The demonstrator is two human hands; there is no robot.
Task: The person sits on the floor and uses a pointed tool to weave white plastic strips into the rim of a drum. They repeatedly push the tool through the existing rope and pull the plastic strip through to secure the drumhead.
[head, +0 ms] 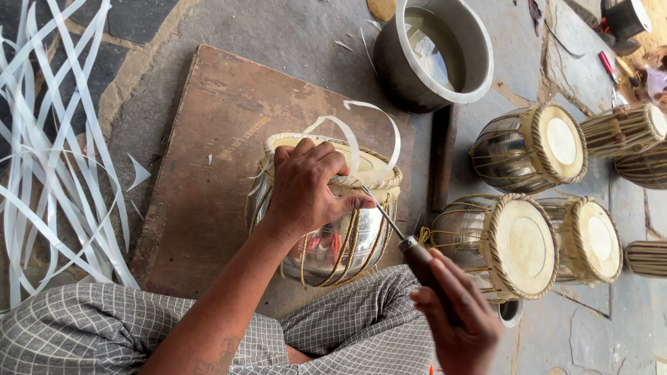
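Note:
A shiny metal drum (326, 243) with a pale skin head and tan lacing stands on a brown wooden board (215, 139). My left hand (309, 187) rests on its braided rim, fingers pinching at the lacing. A white strap (372, 132) curls up from the rim. My right hand (455, 316) grips the dark handle of an awl (389, 222), whose thin metal shaft points at the rim beside my left fingertips.
Several finished drums (528, 243) lie on their sides at the right. A metal pot holding water (434, 52) stands at the back. A heap of white straps (48, 153) lies on the stone floor at left. A dark bar (443, 156) lies beside the board.

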